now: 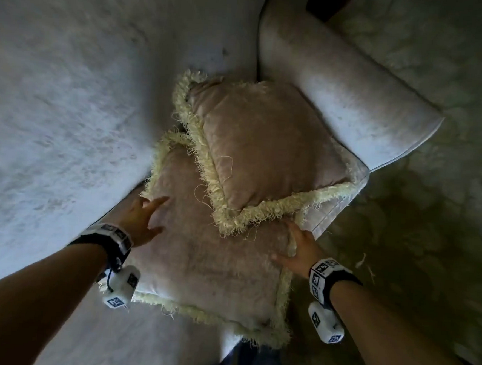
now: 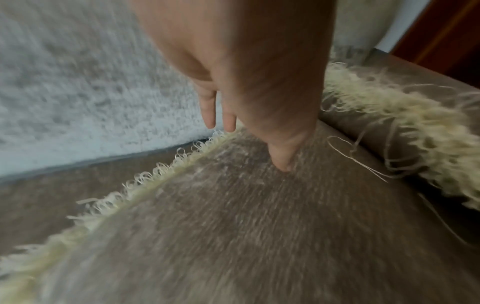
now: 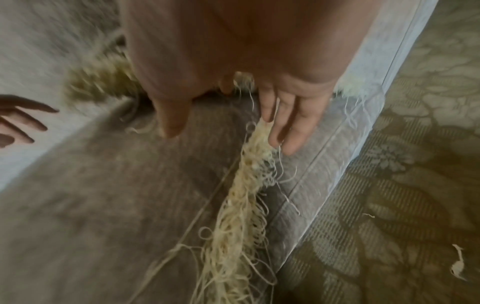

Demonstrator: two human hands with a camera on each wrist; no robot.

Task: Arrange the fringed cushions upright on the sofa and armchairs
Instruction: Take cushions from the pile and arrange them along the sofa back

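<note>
Two beige cushions with cream fringe lie flat on the sofa seat by the armrest. The upper cushion (image 1: pixel 265 149) overlaps the far part of the lower cushion (image 1: pixel 213 271). My left hand (image 1: pixel 149 218) rests on the lower cushion's left edge with straight fingers. In the left wrist view its thumb presses the fabric (image 2: pixel 259 205) while the fingers (image 2: pixel 230 123) reach over the fringe. My right hand (image 1: pixel 289 248) is at the cushion's right edge. There its thumb lies over the cushion top and its straight fingers (image 3: pixel 291 131) lie along the fringe (image 3: pixel 246 195).
The pale sofa backrest (image 1: pixel 69 85) rises on the left and the armrest (image 1: pixel 340 89) lies behind the cushions. A patterned carpet (image 1: pixel 431 224) spreads to the right, with loose fringe scraps (image 1: pixel 362 262) on it. My leg in dark cloth (image 1: pixel 250 362) stands against the seat front.
</note>
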